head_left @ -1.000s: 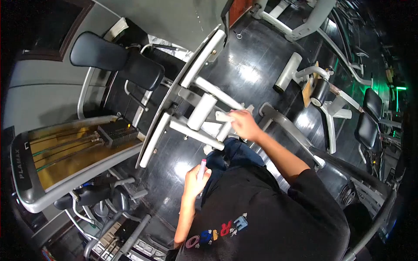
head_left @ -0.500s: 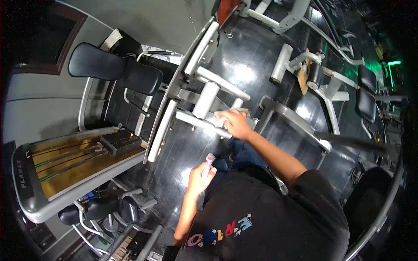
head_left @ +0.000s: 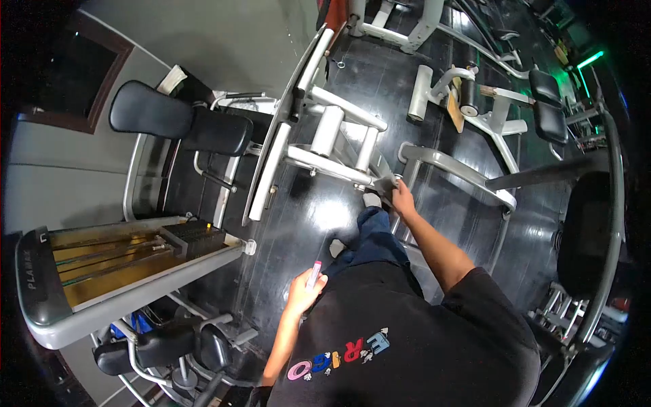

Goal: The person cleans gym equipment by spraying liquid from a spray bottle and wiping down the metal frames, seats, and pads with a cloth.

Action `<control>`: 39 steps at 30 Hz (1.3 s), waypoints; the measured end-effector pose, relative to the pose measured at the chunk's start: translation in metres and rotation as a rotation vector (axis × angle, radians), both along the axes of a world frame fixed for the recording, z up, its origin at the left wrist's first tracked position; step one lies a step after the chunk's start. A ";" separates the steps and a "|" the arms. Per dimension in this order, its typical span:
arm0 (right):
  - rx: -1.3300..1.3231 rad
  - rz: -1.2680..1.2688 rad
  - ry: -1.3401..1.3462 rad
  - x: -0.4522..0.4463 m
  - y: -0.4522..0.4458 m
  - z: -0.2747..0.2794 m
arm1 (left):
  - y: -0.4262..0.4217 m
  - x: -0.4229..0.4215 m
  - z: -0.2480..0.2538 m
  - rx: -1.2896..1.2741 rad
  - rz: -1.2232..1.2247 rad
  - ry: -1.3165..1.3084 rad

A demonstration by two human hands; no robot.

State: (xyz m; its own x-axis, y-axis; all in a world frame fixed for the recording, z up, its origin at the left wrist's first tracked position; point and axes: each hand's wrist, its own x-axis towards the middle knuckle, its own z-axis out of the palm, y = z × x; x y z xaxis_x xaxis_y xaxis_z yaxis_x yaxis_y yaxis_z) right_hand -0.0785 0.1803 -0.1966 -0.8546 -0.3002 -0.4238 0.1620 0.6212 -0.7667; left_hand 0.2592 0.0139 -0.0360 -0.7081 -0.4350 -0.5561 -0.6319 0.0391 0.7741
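My left hand [head_left: 303, 293] is closed around a slim pink-and-white bottle [head_left: 314, 274], held upright in front of my shirt. My right hand [head_left: 403, 199] is closed at the near end of a gym machine's silver frame [head_left: 325, 165]. A greyish cloth [head_left: 385, 183] shows beside its fingers, partly hidden and blurred, and I cannot tell whether it touches the metal. White cylindrical rollers [head_left: 328, 130] and bars make up the frame just beyond that hand.
A black padded seat [head_left: 150, 110] and a weight stack housing [head_left: 51, 292] stand on the left. Another machine with black pads [head_left: 548, 102] is at the right, and a curved grey frame [head_left: 468, 175] lies between. My feet are on the dark floor [head_left: 298, 227].
My right hand has moved off the middle of the frame to its near right end with the cloth. The left hand has dropped slightly, still holding the bottle. The view has shifted.
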 end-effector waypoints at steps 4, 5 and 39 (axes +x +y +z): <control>-0.291 -0.269 -0.071 0.023 -0.008 -0.042 | -0.015 -0.016 0.007 -0.035 -0.065 0.038; -0.298 -0.324 -0.106 0.034 -0.018 -0.049 | -0.020 -0.020 0.003 -0.100 -0.128 0.034; -0.378 -0.072 0.228 0.075 -0.161 0.081 | -0.040 -0.002 0.014 -0.200 -0.173 0.163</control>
